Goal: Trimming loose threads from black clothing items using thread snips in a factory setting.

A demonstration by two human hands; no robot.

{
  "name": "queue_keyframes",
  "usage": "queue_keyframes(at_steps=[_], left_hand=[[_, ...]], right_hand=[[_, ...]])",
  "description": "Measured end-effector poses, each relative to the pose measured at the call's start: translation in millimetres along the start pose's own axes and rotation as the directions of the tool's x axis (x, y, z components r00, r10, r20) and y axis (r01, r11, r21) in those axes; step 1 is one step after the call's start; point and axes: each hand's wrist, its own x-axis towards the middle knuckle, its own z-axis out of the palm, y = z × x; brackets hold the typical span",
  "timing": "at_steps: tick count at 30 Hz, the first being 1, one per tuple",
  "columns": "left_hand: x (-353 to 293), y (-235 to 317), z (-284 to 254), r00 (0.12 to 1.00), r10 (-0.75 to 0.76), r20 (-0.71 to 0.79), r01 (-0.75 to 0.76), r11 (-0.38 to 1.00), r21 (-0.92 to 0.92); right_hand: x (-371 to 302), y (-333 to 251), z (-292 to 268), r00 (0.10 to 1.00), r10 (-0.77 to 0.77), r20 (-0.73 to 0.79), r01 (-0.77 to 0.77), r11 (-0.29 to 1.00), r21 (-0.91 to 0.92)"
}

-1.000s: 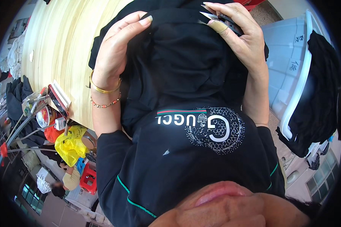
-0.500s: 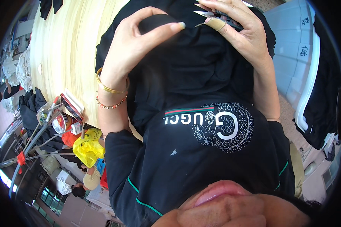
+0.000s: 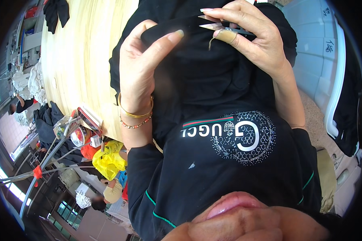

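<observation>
Black fabric [image 3: 205, 72] lies bunched in front of me, over my lap and against the table. My left hand [image 3: 142, 60] has a fold of it between the thumb on top and the fingers, which are partly hidden beneath. Thread snips [image 3: 241, 30] sit in my right hand [image 3: 263, 44], their two pointed blades apart and directed left toward the left thumb. Beige tape [image 3: 226, 36] wraps my right thumb, and a thin loose strip hangs from it above the fabric.
A pale wooden table [image 3: 84, 52] stretches to the left, with a black cloth piece [image 3: 56, 14] at its far edge. Rightward stands a light blue plastic bin [image 3: 309, 48]. Lower left are a yellow bag [image 3: 108, 160], metal rods [image 3: 48, 158] and a person [image 3: 112, 190] farther off.
The view has shifted, so most things appear farther right. My left fingers have tucked further behind the fabric fold. The snips stay in my right hand, blades still apart.
</observation>
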Motion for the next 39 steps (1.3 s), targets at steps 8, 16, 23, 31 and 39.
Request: queue_keyframes(at_steps=[8,16,23,31,39], left_hand=[[1.0,-4.5,0.5,0.994,-0.026,-0.109,0.010,0.990,-0.143],[1.5,-5.6,-1.8,0.995,-0.049,-0.092,0.036,0.990,-0.136],[0.9,-8.8,-5.4,0.996,-0.051,-0.076,0.038,0.987,-0.154],[1.1,-7.3,-1.7,0.997,-0.047,-0.061,0.033,0.978,-0.205],[0.2,-10.2,-9.0,1.000,0.013,0.024,-0.009,0.991,-0.135]], right_hand=[[4.8,3.5,5.4,0.993,-0.114,-0.012,0.113,0.992,-0.064],[9.8,0.7,11.6,0.986,-0.163,-0.025,0.157,0.975,-0.160],[9.6,-4.3,13.9,0.977,-0.211,-0.007,0.200,0.936,-0.289],[9.4,-4.8,14.5,0.975,-0.221,0.006,0.211,0.920,-0.332],[11.4,-4.5,12.7,0.976,-0.219,0.011,0.214,0.938,-0.273]])
